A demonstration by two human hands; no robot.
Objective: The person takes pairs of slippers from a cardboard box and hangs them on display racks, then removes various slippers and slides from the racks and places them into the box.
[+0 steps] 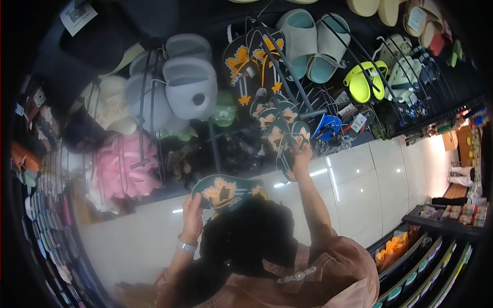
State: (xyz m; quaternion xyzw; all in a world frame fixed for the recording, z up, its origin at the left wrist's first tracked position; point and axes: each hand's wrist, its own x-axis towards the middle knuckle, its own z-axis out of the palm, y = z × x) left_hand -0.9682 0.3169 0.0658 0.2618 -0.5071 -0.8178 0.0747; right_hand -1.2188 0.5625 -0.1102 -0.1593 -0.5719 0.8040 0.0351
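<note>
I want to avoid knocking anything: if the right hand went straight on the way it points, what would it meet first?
The right hand would most likely meet the hanging leaf-print flip-flops. It overlaps them in the picture, though from this one view the exact depth is unclear.

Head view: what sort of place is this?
Probably a shop's footwear section: grey slides and lime clogs hang amid display rods, and a white tag bears what looks like a QR code.
</note>
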